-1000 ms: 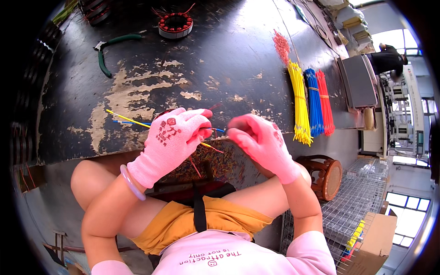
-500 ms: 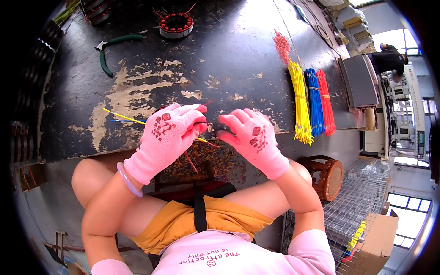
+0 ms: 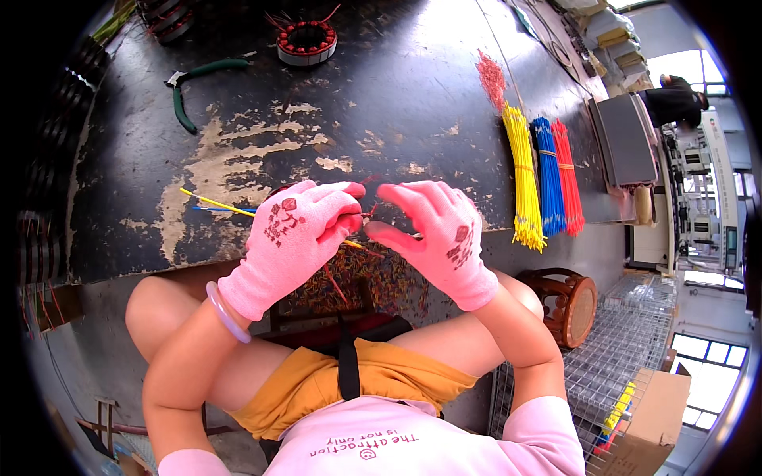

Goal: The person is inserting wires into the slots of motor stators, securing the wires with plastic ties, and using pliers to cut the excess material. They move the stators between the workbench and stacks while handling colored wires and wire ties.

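My left hand, in a pink glove, is closed with thumb and fingertips pinched on thin wires at the table's front edge. A yellow wire and a blue wire run out on its left side. Yellow also shows below its fingers, and a thin red lead hangs down there. Behind the hand, a dark reddish edge is mostly hidden. My right hand, gloved alike, faces it with thumb and index finger apart. Fine reddish wire ends lie between the two hands.
Green-handled pliers and a wound stator lie farther back on the worn black table. Bundles of yellow, blue and red wires lie right. A wooden stool stands below; a person is beyond.
My right hand has moved slightly left, toward the left fingertips, and its fingers have spread wider. My left hand has stayed nearly in place, still pinching the wires.
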Motion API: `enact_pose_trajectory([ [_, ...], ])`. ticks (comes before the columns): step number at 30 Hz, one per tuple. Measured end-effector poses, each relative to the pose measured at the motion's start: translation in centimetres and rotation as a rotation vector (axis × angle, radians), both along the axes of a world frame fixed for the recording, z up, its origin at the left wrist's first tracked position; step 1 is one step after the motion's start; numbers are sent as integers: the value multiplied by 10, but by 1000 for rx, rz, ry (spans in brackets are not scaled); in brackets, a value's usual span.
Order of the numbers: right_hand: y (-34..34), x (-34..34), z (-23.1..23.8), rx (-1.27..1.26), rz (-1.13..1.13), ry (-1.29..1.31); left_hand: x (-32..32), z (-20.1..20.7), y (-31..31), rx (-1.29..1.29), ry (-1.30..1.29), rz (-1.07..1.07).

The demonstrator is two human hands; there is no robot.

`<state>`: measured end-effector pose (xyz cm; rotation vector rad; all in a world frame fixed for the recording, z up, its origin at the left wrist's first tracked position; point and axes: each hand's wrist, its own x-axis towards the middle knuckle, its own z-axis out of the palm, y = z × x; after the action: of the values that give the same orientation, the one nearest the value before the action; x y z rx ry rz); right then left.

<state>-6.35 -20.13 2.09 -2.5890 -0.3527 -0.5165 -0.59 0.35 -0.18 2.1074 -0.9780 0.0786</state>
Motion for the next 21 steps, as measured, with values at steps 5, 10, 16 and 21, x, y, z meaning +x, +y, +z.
enact_pose_trajectory([
  [5, 3, -9, -26, 126, -10, 186, 1, 1, -6, 20, -16, -21],
  [10, -7, -4, -8, 979, -57, 1074, 1, 0, -2, 0, 4, -12],
  [16, -10, -1, -8, -405, 162, -17, 0, -3, -2, -28, -7, 7],
  [21, -11, 6, -9, -522, 293, -20, -1, -4, -1, -30, -3, -7],
])
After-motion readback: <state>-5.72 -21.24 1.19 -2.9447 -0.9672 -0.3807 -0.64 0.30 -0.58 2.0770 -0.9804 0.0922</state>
